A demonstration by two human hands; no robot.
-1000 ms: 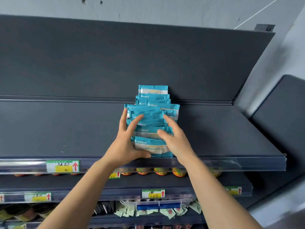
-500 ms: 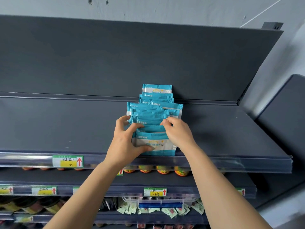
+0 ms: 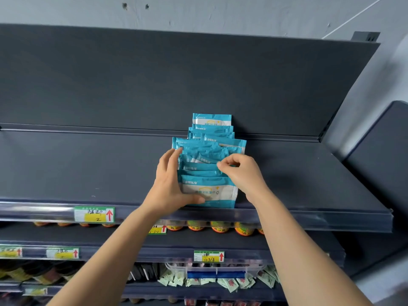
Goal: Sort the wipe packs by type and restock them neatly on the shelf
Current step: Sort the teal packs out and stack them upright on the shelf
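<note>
Top shelf (image 3: 66, 164), left to right.

Price tag (image 3: 94, 214) is clipped on the shelf's front rail, left part. It has a yellow patch, a red up-arrow and a handwritten "2".

Left hand (image 3: 171, 184) is on the shelf near mid-width. Its fingers (image 3: 171, 157) are near-straight and loosely spread, lying along the left edges of the wipe packs (image 3: 212, 138). The thumb is laid flat across the lower face of the front pack (image 3: 212, 191). It is bracing, not clamping.

The wipe packs form one file of teal-and-white sachets, all one type as far as I can see. They stand overlapped from the shelf's front lip back to its rear panel. The rearmost leans on the panel and a few in the middle sit skewed.

Right hand (image 3: 245, 175) is at the file's right side. Its fingers (image 3: 228, 161) are curled tight, pinching the top right edge of a mid-row pack (image 3: 203, 167).

Just below the shelf, jars (image 3: 219, 227) with orange-yellow tops peek out under its rail. Two levels below the shelf sits a clear bin (image 3: 216, 269) with small sachets.
</note>
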